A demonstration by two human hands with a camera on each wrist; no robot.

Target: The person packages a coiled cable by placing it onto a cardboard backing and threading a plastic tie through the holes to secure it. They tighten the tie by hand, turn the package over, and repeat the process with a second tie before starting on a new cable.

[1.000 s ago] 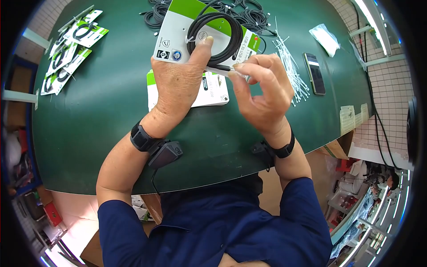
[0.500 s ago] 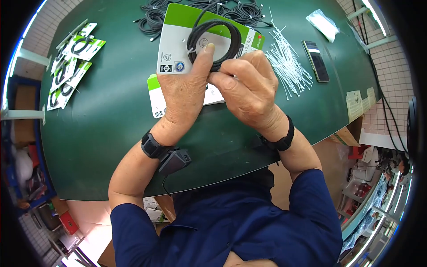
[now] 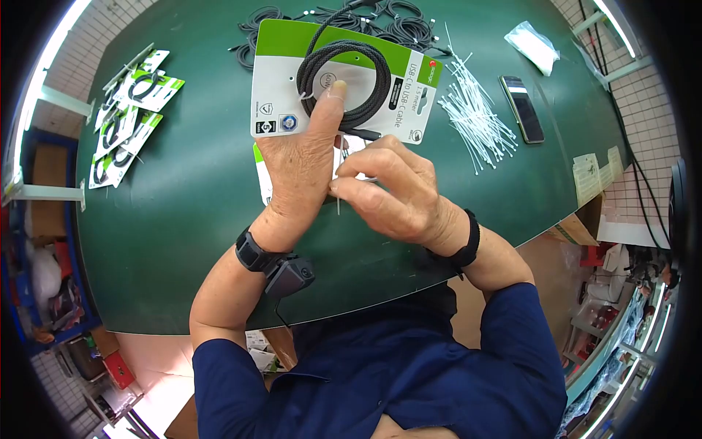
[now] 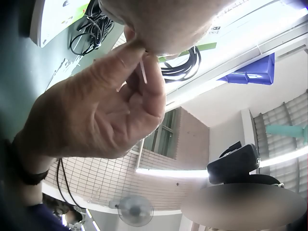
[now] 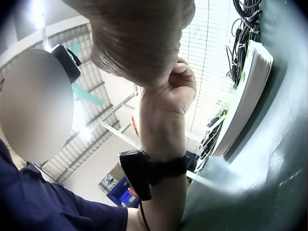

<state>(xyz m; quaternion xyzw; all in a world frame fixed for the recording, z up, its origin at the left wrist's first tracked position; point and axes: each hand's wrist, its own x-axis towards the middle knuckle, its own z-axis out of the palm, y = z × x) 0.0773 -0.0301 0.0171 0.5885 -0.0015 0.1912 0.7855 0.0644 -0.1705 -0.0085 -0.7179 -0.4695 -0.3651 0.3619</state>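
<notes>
My left hand (image 3: 300, 164) grips a green-and-white retail card (image 3: 274, 80), its thumb lying over the front. On the card sits a coiled black braided USB-C cable (image 3: 382, 82), with a small white tie showing at the coil's left side. Just below the card, my right hand (image 3: 398, 190) pinches a thin white cable tie (image 4: 143, 72) between thumb and forefinger, close beside the left hand. In the head view the back of the card is hidden. A stack of similar cards (image 5: 248, 98) lies on the table beneath the hands.
Carded cables (image 3: 155, 89) lie in a heap at the left. More black cables (image 3: 398, 28) are piled at the back. Loose white cable ties (image 3: 477, 121), a phone (image 3: 522, 110) and a clear plastic bag (image 3: 532, 47) are on the right of the green table (image 3: 175, 219).
My right hand has moved from the cable end at the card's lower edge down and left, toward the left hand's palm side. The card has turned slightly and stays in the left hand.
</notes>
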